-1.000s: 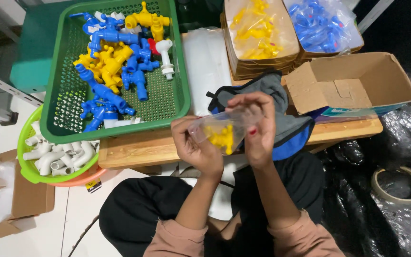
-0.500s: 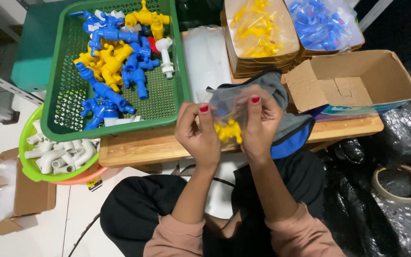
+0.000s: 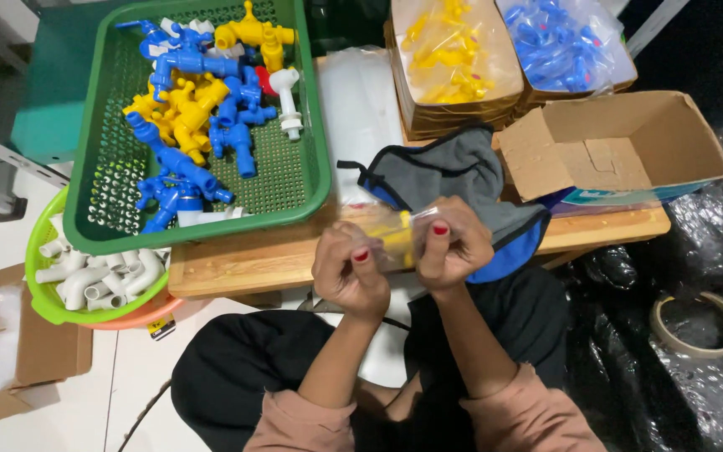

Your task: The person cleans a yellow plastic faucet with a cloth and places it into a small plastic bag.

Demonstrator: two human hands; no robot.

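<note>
A person sits low at a wooden bench (image 3: 244,268), both hands raised just in front of its near edge. The left hand (image 3: 349,272) and right hand (image 3: 453,243) pinch a small clear bag (image 3: 395,238) between thumbs and fingertips — a yellow part (image 3: 399,241) shows inside. The bag stretches side to side between the hands, its long axis roughly level; which end is its mouth I cannot tell.

Just behind the hands lies a grey cloth (image 3: 453,176). To the left a green basket (image 3: 110,176) holds blue and yellow taps, and an open empty box (image 3: 629,142) sits right. Free room is only the narrow strip of bench before the basket — the lap lies below.
</note>
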